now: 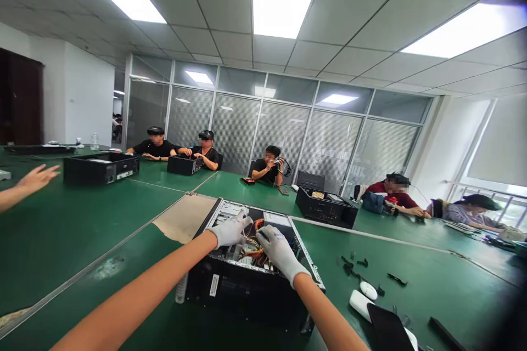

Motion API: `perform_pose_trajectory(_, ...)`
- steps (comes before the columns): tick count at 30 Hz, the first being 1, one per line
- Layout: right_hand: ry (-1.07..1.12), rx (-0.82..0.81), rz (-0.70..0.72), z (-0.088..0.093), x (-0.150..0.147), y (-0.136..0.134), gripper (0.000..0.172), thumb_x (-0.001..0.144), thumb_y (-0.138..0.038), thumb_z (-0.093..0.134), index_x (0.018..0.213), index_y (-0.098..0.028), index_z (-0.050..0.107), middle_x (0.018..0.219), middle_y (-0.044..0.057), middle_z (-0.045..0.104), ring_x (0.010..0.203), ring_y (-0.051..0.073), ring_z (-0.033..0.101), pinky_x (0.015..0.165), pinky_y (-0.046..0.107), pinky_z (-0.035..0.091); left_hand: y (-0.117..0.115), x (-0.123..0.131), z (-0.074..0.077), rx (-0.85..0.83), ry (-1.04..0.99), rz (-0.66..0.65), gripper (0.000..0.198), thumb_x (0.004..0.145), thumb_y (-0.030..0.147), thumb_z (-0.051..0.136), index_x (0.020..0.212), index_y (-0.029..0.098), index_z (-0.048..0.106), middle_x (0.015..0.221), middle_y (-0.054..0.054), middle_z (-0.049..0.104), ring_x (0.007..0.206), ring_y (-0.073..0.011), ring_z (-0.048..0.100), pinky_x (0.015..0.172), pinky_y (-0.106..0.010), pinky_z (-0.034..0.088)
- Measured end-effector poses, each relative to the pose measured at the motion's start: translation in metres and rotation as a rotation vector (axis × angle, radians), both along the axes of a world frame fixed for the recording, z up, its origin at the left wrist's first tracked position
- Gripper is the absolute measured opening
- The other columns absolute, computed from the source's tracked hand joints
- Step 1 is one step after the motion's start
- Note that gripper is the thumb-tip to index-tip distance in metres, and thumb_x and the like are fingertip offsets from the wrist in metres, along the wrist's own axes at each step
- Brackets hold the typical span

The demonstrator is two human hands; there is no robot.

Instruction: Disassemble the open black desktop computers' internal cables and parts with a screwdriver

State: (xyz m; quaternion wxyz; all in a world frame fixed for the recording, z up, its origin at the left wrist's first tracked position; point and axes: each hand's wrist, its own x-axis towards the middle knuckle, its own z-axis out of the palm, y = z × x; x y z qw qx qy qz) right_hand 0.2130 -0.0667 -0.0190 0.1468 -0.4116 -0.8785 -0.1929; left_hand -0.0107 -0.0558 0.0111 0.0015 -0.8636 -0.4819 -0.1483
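Observation:
An opened black computer case (247, 290) lies in front of me, its inside facing up. A bundle of red, yellow and black cables (258, 255) fills its middle, beside a grey metal power supply (276, 220). My left hand (231, 231), in a white glove, reaches over the left part of the case with bent fingers; what they grip, if anything, is hidden. My right hand (278, 248), gloved likewise, curls its fingers closed at the cables. Its fingertips are partly hidden among them.
A sheet of brown cardboard (187, 216) lies left of the case. At right are a black phone (391, 329), a white device (361, 305) and small black parts (349, 267). Another black case (325, 207) stands beyond. Several people sit around; another person's hand (39, 178) enters at left.

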Motion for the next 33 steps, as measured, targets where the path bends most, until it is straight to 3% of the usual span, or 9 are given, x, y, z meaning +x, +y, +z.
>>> perform_pose_trajectory(3, 0.012, 0.086, -0.058, -0.009, 0.022, -0.032, 0.045, 0.095, -0.006, 0.048, 0.131, -0.024, 0.067, 0.131, 0.010, 0.067, 0.118, 0.023, 0.060, 0.100, 0.032, 0.043, -0.048, 0.001, 0.011, 0.132, 0.018, -0.007, 0.031, 0.097, 0.031, 0.052, 0.125, 0.020, 0.061, 0.143, -0.018, 0.051, 0.126, -0.0332, 0.057, 0.099, -0.044, 0.050)
perform_pose_trajectory(5, 0.041, 0.112, -0.126, -0.018, 0.029, -0.054, 0.044, 0.096, -0.007, 0.047, 0.129, -0.027, 0.068, 0.126, 0.009, 0.069, 0.113, 0.024, 0.062, 0.095, 0.033, 0.045, -0.075, 0.007, 0.008, 0.207, 0.034, -0.047, 0.026, 0.102, 0.031, 0.043, 0.113, 0.022, 0.065, 0.129, -0.015, 0.060, 0.124, -0.0320, 0.056, 0.099, -0.045, 0.049)
perform_pose_trajectory(10, 0.168, 0.160, -0.273, -0.040, 0.019, -0.078, 0.033, 0.103, -0.022, 0.041, 0.101, -0.024, 0.074, 0.094, 0.008, 0.074, 0.087, 0.022, 0.068, 0.074, 0.032, 0.044, -0.099, 0.031, -0.036, 0.340, -0.014, 0.138, 0.040, 0.105, 0.041, 0.035, 0.114, 0.020, 0.067, 0.116, -0.018, 0.066, 0.112, -0.0335, 0.062, 0.098, -0.050, 0.049)
perform_pose_trajectory(13, 0.247, 0.185, -0.288, -0.048, 0.012, -0.071, 0.049, 0.106, -0.028, 0.030, 0.081, -0.023, 0.071, 0.073, 0.006, 0.070, 0.070, 0.021, 0.067, 0.066, 0.032, 0.041, -0.087, 0.037, -0.060, 0.308, -0.028, 0.206, 0.052, 0.105, 0.047, 0.027, 0.110, 0.019, 0.070, 0.106, -0.019, 0.069, 0.102, -0.0354, 0.066, 0.089, -0.050, 0.052)
perform_pose_trajectory(15, 0.273, 0.206, -0.274, -0.049, 0.012, -0.064, 0.052, 0.106, -0.030, 0.027, 0.078, -0.023, 0.071, 0.072, 0.006, 0.070, 0.070, 0.022, 0.067, 0.065, 0.033, 0.039, -0.077, 0.037, -0.066, 0.310, -0.043, 0.218, 0.056, 0.104, 0.051, 0.026, 0.109, 0.018, 0.071, 0.107, -0.021, 0.069, 0.103, -0.0371, 0.066, 0.087, -0.050, 0.051)
perform_pose_trajectory(20, 0.272, 0.169, -0.317, -0.045, 0.010, -0.034, 0.054, 0.107, -0.032, 0.026, 0.082, -0.020, 0.072, 0.078, 0.008, 0.074, 0.075, 0.021, 0.070, 0.066, 0.031, 0.037, -0.046, 0.037, -0.055, 0.268, -0.096, 0.223, 0.059, 0.103, 0.055, 0.029, 0.100, 0.014, 0.072, 0.096, -0.022, 0.069, 0.094, -0.0376, 0.068, 0.085, -0.050, 0.050)
perform_pose_trajectory(25, 0.263, 0.116, -0.347, -0.042, 0.003, 0.008, 0.052, 0.107, -0.033, 0.026, 0.087, -0.018, 0.072, 0.083, 0.009, 0.076, 0.079, 0.019, 0.071, 0.066, 0.029, 0.037, -0.001, 0.036, -0.040, 0.112, -0.343, 0.245, 0.062, 0.099, 0.062, 0.037, 0.081, 0.014, 0.071, 0.079, -0.019, 0.067, 0.097, -0.0370, 0.068, 0.094, -0.049, 0.047)
perform_pose_trajectory(30, 0.198, 0.034, -0.382, -0.035, 0.001, 0.057, 0.052, 0.107, -0.034, 0.026, 0.092, -0.016, 0.072, 0.088, 0.011, 0.077, 0.081, 0.020, 0.072, 0.065, 0.027, 0.038, 0.053, 0.036, -0.032, 0.034, -0.415, 0.201, 0.059, 0.101, 0.061, 0.039, 0.102, 0.011, 0.071, 0.097, -0.021, 0.069, 0.114, -0.0349, 0.063, 0.100, -0.044, 0.045)
perform_pose_trajectory(33, 0.133, 0.000, -0.398, -0.032, 0.002, 0.090, 0.051, 0.107, -0.034, 0.025, 0.101, -0.016, 0.072, 0.088, 0.012, 0.077, 0.080, 0.022, 0.073, 0.066, 0.028, 0.040, 0.089, 0.040, -0.033, 0.047, -0.362, 0.301, 0.060, 0.102, 0.057, 0.037, 0.104, 0.008, 0.070, 0.104, -0.024, 0.069, 0.118, -0.0364, 0.060, 0.103, -0.045, 0.043)
